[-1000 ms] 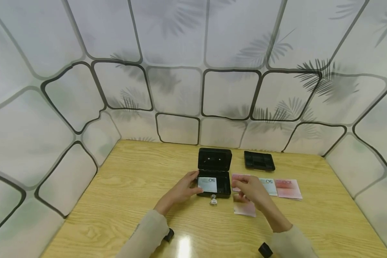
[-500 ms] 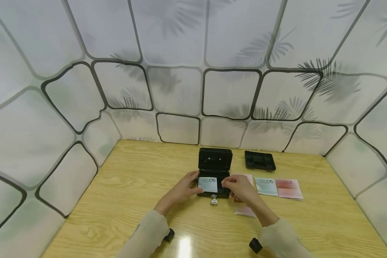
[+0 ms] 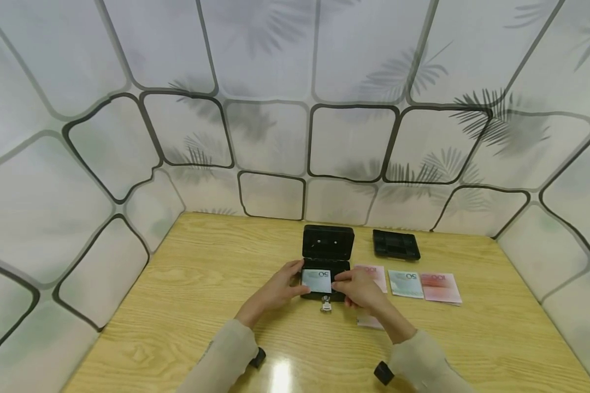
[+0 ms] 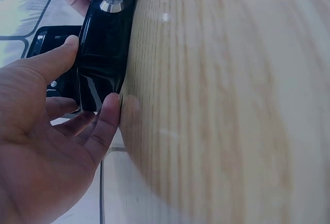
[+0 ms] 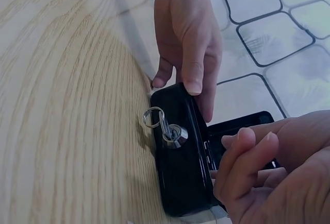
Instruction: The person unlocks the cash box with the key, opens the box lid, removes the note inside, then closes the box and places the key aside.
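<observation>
On the counter (image 3: 187, 284) stands a black box (image 5: 183, 177), lid (image 3: 328, 248) up; the left hand (image 3: 277, 286) clamps its left end; the right hand (image 3: 366, 292) bends over its right half, grip hidden; behind-right of it, a tray (image 3: 396, 245); right, spread banknotes (image 3: 406, 284); inside, a pale green note (image 3: 317, 280); at its front, a key (image 5: 165, 125)

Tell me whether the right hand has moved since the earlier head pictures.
Yes, leftward in the head view: the right hand went from beside the open black box to having fingers over its right half, near the 50 note.
</observation>
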The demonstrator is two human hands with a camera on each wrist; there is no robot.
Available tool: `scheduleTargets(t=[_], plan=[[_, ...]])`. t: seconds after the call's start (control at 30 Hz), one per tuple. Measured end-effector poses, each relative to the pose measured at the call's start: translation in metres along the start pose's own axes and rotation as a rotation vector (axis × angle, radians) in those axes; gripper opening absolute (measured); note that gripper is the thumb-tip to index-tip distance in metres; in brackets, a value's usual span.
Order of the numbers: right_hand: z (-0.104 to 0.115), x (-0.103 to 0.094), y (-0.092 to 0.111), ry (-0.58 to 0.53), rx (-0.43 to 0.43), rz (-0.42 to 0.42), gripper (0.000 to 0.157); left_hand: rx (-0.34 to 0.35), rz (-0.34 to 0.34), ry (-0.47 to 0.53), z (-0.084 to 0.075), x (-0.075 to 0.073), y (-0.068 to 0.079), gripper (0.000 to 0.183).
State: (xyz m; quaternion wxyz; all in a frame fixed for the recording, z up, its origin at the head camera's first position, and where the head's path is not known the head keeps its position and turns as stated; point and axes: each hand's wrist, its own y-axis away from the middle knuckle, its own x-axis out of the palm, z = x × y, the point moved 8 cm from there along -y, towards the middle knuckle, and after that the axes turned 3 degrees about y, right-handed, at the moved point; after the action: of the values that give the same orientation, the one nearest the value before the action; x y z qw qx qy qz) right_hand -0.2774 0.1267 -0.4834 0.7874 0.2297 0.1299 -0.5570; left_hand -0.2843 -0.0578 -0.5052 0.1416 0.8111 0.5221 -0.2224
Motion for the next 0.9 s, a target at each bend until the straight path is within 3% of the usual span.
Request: scheduleTargets(t=[0.23,0.5,0.7,0.9], plan=[[0.004,0.007,-0.002,-0.011,-0.021,0.03,0.036,-0.003,0.001,0.008,0.001,0.0,0.0,0.077],[0.004,0.007,-0.006,-0.06,0.029,-0.042,0.037,-0.01,0.007,0.016,0.0,-0.001,0.001,0.077],[0.006,0.01,-0.012,-0.043,0.026,-0.043,0.035,-0.006,0.013,0.001,0.0,0.0,0.0,0.077],[0.007,0.015,-0.02,-0.028,0.026,-0.029,0.017,0.002,0.011,-0.001,0.002,0.0,-0.001,0.077]])
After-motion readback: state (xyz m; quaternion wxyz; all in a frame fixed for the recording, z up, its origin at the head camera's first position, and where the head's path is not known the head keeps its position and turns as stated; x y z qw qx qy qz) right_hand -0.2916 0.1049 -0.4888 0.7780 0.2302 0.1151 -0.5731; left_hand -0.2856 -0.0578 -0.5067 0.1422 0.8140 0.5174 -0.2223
